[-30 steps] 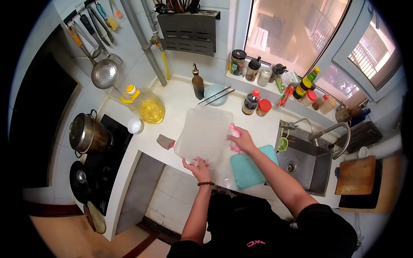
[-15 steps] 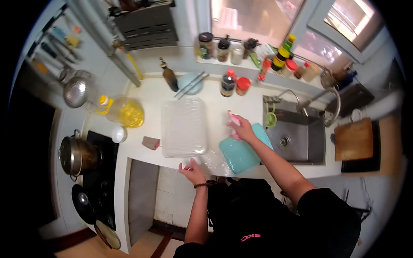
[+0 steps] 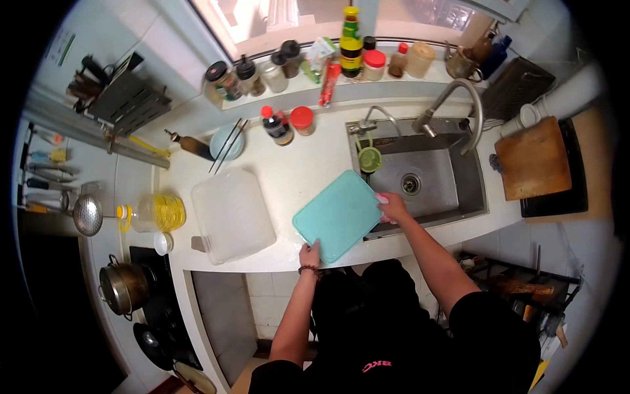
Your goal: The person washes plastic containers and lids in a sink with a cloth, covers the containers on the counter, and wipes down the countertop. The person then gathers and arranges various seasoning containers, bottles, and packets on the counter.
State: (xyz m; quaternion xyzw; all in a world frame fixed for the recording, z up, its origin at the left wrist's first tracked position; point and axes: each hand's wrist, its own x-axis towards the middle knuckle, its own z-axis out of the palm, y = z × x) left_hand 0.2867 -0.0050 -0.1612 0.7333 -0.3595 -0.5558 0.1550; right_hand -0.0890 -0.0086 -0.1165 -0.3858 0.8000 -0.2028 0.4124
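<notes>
A teal rectangular lid (image 3: 338,213) is held tilted over the counter's front edge, beside the sink. My left hand (image 3: 310,255) grips its lower left edge, with the fingers partly hidden under it. At its right edge, my right hand (image 3: 392,207) is closed on a pink cloth and pressed against the lid. To the left, a translucent plastic container (image 3: 234,215) rests on the counter, untouched. A greyish piece (image 3: 198,243) lies partly hidden beside the container's lower left side.
The sink (image 3: 420,177) with its faucet (image 3: 430,121) lies right of the lid, a green strainer (image 3: 369,159) at its left edge. Behind are a dark sauce bottle (image 3: 277,127), a red-lidded jar (image 3: 302,121) and a blue bowl (image 3: 228,143) with chopsticks. An oil jug (image 3: 161,213) stands left.
The view has swung right. My left hand has left the container and taken hold of the teal lid. My right hand, with the pink cloth, has moved to the lid's right edge.
</notes>
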